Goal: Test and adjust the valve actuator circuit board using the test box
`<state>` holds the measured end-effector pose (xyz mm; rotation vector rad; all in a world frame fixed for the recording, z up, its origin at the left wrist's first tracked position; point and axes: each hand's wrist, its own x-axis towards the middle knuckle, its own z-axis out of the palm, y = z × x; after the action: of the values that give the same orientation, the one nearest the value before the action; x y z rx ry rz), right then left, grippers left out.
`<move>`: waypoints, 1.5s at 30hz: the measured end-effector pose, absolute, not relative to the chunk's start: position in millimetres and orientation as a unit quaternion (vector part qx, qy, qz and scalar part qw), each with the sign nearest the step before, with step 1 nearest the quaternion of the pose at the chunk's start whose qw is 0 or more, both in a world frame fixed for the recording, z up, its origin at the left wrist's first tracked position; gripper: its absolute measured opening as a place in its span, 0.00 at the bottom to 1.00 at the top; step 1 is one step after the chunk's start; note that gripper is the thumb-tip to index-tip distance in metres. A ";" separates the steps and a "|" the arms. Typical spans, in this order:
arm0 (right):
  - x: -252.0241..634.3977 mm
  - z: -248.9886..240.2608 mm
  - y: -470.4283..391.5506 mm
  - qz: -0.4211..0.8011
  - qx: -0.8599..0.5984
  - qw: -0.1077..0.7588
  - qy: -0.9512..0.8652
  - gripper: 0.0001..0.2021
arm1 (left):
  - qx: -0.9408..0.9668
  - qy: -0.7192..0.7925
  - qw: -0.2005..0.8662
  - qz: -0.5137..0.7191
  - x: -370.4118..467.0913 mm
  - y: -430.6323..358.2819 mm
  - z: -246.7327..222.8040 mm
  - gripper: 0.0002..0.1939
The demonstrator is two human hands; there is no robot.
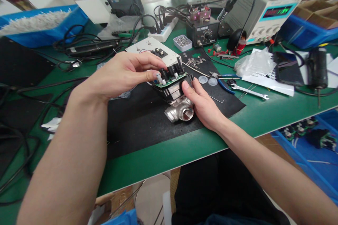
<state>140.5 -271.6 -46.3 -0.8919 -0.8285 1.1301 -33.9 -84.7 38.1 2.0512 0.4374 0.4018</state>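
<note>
A motorised valve (170, 95) stands over the black mat, its dark actuator housing uncovered and a steel threaded valve body (180, 111) beneath. On the housing's top sits a green circuit board (169, 81) carrying black and grey components. My left hand (126, 70) pinches the board's components at the left side, thumb in front and fingers behind. From the right, my right hand (202, 102) grips the housing, with its thumb on the near side; the other fingers are mostly hidden. Whether the board is seated in the housing cannot be made out.
Behind the valve lie a pale metal plate (144, 44), a tray of screws (182, 41) and scattered washers (194, 61). Cutters (224, 76), a wrench (249, 91) and an electric screwdriver (317, 66) lie to the right. A soldering station (202, 33) and power supply (260, 10) stand farther back.
</note>
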 end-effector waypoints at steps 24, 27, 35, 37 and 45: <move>145.6 -58.3 -270.9 0.483 -0.432 0.657 -0.385 0.34 | 0.846 0.189 0.474 0.154 -38.3 -76.1 33.8 0.16; 146.2 -57.3 -274.9 0.490 -0.420 0.657 -0.390 0.33 | 0.853 0.176 0.467 0.153 -36.0 -78.9 37.8 0.18; 149.0 -44.2 -295.8 0.526 -0.397 0.648 -0.382 0.32 | 0.878 0.112 0.447 0.131 -35.4 -92.5 58.0 0.15; 152.6 -40.9 -302.6 0.536 -0.396 0.640 -0.383 0.31 | 0.890 0.090 0.431 0.118 -37.1 -94.2 61.7 0.15; 165.9 -41.0 -327.0 0.522 -0.430 0.634 -0.374 0.30 | 0.905 0.041 0.409 0.106 -33.4 -115.3 78.4 0.12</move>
<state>165.9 -327.0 -41.0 -0.9840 -0.8549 1.1943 -33.4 -115.3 78.4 2.2810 0.1032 0.2675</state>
